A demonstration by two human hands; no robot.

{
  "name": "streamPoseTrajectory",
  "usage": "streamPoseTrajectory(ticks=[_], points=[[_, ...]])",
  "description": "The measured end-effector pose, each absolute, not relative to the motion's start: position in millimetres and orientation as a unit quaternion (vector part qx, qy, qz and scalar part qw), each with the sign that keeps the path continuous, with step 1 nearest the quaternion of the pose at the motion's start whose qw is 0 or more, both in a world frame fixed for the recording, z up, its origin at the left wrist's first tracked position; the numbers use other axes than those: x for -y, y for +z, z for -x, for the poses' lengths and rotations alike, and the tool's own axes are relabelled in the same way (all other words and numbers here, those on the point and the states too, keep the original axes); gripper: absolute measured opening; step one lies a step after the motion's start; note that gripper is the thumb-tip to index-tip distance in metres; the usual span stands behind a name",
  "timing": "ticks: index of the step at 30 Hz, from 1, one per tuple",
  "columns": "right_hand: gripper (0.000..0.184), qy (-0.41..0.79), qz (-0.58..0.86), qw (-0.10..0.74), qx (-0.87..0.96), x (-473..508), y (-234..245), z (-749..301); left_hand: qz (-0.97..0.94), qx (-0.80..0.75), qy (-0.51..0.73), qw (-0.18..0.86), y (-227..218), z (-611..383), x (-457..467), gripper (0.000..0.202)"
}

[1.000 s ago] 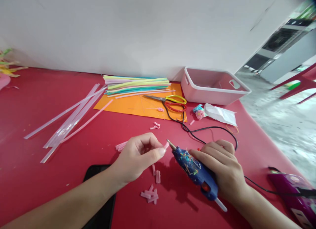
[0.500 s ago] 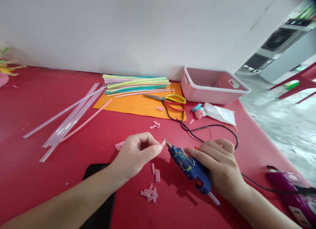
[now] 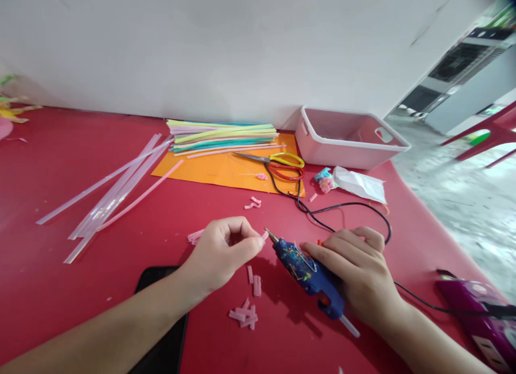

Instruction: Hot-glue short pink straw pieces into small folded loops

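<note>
My left hand pinches a small pink straw piece between thumb and forefinger, just above the red table. My right hand grips a blue hot glue gun, its metal nozzle almost touching the pink piece. A clear glue stick pokes out of the gun's back end. Several cut pink straw pieces lie on the table below my left hand. A black cord runs from the gun across the table.
Long clear glue sticks lie at the left. An orange sheet carries coloured straws and yellow-red scissors. A white basket stands behind. A black phone and a purple power strip sit near the front edge.
Both hands drifted slightly left and down, keeping the glue gun's nozzle at the pink piece. Nothing was picked up or let go.
</note>
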State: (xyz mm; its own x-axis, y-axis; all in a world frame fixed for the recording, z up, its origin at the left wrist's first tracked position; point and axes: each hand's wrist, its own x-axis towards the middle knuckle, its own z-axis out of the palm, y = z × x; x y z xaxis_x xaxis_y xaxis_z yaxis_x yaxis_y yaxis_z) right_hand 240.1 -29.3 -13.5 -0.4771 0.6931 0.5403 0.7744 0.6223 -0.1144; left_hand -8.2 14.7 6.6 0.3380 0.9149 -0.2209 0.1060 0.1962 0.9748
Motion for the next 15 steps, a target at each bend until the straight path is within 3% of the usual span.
streamPoseTrajectory(ticks=[15], points=[[0.024, -0.074, 0.438, 0.277, 0.852, 32.3, -10.3, -236.1, -0.536, -0.493, 0.32, 0.606, 4.4, 7.4, -15.7, 0.024]])
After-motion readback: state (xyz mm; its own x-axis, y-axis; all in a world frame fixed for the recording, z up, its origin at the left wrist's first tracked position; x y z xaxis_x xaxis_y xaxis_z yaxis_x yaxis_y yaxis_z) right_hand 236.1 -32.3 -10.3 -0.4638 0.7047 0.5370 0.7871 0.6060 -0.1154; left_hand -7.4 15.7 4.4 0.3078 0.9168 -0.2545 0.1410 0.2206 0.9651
